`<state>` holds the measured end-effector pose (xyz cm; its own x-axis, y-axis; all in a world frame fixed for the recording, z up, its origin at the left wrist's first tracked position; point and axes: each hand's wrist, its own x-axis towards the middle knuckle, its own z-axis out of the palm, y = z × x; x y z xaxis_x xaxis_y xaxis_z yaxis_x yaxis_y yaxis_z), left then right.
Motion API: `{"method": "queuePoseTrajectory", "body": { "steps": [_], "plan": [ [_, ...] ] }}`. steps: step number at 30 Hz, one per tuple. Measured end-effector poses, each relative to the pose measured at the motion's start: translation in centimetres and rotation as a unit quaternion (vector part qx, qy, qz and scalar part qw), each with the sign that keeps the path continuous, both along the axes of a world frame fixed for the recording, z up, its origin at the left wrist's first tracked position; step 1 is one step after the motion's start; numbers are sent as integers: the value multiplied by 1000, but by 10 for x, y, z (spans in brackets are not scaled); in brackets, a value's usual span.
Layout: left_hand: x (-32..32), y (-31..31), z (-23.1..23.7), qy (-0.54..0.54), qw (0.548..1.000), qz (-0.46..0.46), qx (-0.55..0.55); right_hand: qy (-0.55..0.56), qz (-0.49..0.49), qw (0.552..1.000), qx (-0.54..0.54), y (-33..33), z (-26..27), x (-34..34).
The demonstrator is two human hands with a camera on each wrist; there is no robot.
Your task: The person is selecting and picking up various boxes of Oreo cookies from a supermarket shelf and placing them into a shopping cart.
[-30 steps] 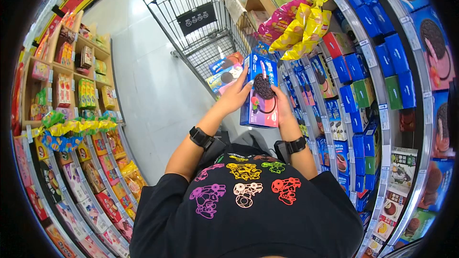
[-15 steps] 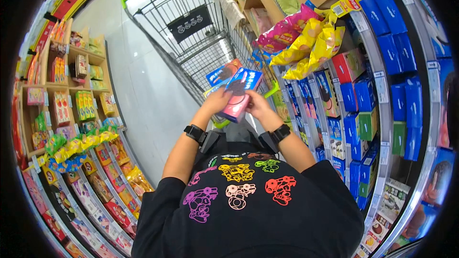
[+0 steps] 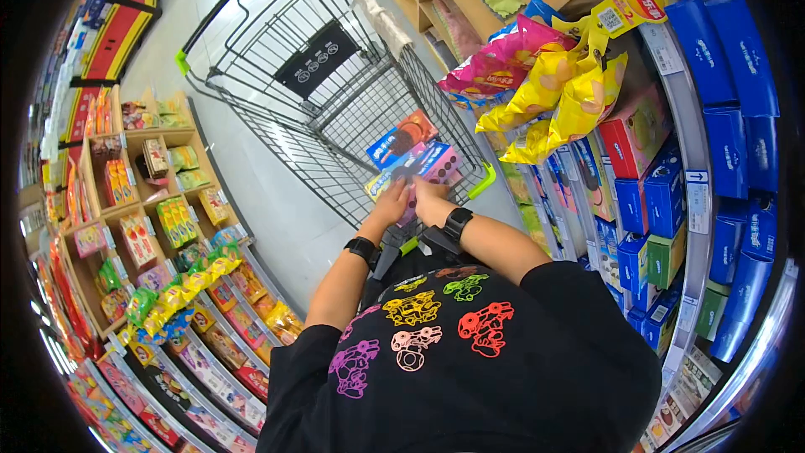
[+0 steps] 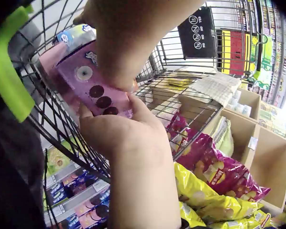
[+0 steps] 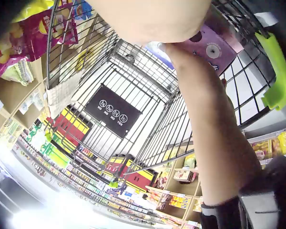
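Observation:
Both hands hold a blue and pink-purple Oreo cookie box [image 3: 438, 164], tilted, inside the near end of the shopping cart [image 3: 331, 130]. My left hand [image 3: 388, 204] grips its left side, and my right hand [image 3: 430, 202] the near right side. In the left wrist view the box's purple face [image 4: 81, 76] with dark cookie pictures shows between the hands; the right hand [image 4: 128, 126] has its thumb and fingers against the edge. Part of the purple box [image 5: 219, 47] shows behind the hands in the right wrist view. A blue Oreo box [image 3: 400, 141] lies just beyond it in the cart.
Yellow chip bags [image 3: 545, 105] and magenta chip bags [image 3: 511, 54] hang beside the cart's right side. Shelves of blue cookie boxes [image 3: 738, 109] line the right. Wooden snack shelves [image 3: 134, 193] stand at left, across a grey floor [image 3: 285, 243]. A cloth [image 3: 379, 17] hangs over the cart rim.
The hands have carried the cookie box forward and down from in front of the body into the cart. The box has tilted over, and the cart appears nearer.

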<state>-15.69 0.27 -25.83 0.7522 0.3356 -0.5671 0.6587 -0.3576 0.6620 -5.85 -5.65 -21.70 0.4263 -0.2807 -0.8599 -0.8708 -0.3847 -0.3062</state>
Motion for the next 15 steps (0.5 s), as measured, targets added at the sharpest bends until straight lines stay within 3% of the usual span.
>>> {"method": "queuePoseTrajectory", "body": {
  "steps": [1, 6, 9, 13, 15],
  "plan": [
    [-1, 0, -2, 1, 1000, -1, -10, 3, 0, 999, -45, 2, 14, 3],
    [-3, 10, -1, -3, 995, -2, -104, 95, 16, 995, -22, 2, -20, 3],
    [-9, 12, -5, -7, 982, 61, -177, 133, 2, 983, 128, 2, -38, -9],
    [-14, 21, -4, -53, 976, 58, -205, 66, -46, 993, 93, 13, -80, -32],
    [-17, 26, -7, -26, 986, 19, -163, 9, -55, 996, 77, 16, -53, -35]
  ]
}}
